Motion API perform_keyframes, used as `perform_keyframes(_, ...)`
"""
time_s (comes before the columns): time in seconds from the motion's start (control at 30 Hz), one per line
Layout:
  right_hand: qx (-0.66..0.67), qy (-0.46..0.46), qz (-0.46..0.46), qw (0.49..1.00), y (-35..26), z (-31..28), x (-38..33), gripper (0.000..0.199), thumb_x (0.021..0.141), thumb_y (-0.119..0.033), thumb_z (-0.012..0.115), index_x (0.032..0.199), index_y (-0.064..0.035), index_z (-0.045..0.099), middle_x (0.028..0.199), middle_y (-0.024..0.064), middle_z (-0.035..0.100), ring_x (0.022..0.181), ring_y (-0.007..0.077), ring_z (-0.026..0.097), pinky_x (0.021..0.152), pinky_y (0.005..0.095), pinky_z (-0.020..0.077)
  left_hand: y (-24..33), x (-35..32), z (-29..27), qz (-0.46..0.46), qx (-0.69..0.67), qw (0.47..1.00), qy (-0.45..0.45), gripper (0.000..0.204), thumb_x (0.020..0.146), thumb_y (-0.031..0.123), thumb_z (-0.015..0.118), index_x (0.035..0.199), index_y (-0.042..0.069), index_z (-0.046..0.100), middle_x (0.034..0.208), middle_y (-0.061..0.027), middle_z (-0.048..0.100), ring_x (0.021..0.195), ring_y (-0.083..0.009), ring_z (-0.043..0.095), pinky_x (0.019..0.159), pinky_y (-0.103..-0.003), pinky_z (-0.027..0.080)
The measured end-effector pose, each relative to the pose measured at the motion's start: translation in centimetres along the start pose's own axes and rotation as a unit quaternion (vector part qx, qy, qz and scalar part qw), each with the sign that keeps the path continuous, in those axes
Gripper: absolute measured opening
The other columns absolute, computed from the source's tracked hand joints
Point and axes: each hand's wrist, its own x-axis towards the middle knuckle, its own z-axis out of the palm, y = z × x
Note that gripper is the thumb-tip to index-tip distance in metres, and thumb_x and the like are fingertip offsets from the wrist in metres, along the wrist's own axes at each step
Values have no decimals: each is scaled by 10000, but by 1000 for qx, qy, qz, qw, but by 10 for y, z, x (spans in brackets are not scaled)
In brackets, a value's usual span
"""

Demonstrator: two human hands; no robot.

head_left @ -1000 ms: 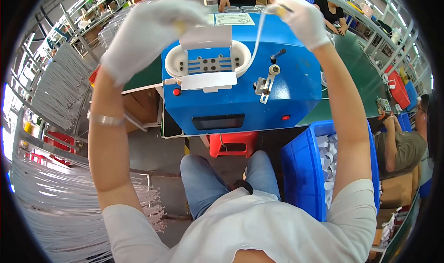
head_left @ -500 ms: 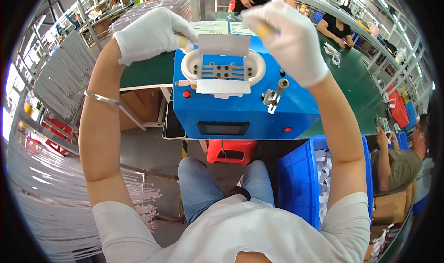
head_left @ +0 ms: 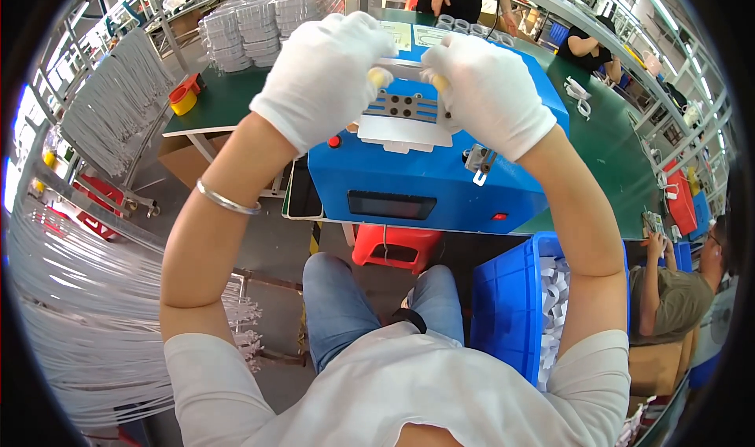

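White-gloved left hand point(head_left: 326, 73) and right hand point(head_left: 489, 85) sit close together atop the blue machine point(head_left: 429, 176), each pinching an end of a thin white cable point(head_left: 403, 63) stretched crosswise between them, above the grey plate point(head_left: 405, 107); both hands equally near

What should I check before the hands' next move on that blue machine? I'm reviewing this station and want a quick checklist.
1. Left hand gloved and on the white fixture: ok.
2. Right hand gloved and on the same fixture: ok.
3. Piece seated in the fixture: cannot tell, both hands cover it.
4. Blue machine square on the green bench: ok.
5. Red button free of fingers: ok.
6. Blue bin of white parts at the right knee: ok.
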Motion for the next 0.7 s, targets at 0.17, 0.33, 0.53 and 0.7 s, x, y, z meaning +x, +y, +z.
perform_keyframes(0.17, 339, -109, 98, 929, 36, 11, 12, 419, 928, -414, 494, 1048, -36, 628, 893, 85, 663, 790, 204, 614, 759, 299, 494, -5, -4, 13, 13, -1, 1000, 8, 180, 749, 83, 653, 926, 55, 678, 923, -93, 636, 821, -287, 603, 762, -356, 501)
perform_keyframes(0.33, 461, -177, 250, 833, 37, 34, 10, 513, 950, -479, 432, 1087, -36, 649, 898, 128, 695, 829, 172, 658, 746, 275, 529, -6, -1, 13, 6, -7, 1000, -23, 158, 758, 85, 628, 907, 50, 665, 905, -113, 631, 824, -279, 617, 748, -365, 517)
perform_keyframes(0.53, 481, -134, 198, 844, 37, 39, 7, 462, 951, -443, 451, 1112, -55, 643, 870, 127, 696, 826, 156, 654, 759, 256, 514, -4, 3, 6, 4, 54, 993, -101, 115, 788, 80, 610, 888, 34, 643, 885, -136, 624, 811, -286, 636, 739, -370, 529)
perform_keyframes(0.7, 476, -124, 224, 841, 40, 48, 6, 379, 921, -381, 532, 1061, -51, 656, 836, 97, 689, 790, 165, 646, 734, 277, 508, -16, -4, 8, -7, -98, 994, -55, 134, 796, 72, 601, 913, 19, 640, 849, -163, 618, 761, -304, 641, 694, -356, 532)
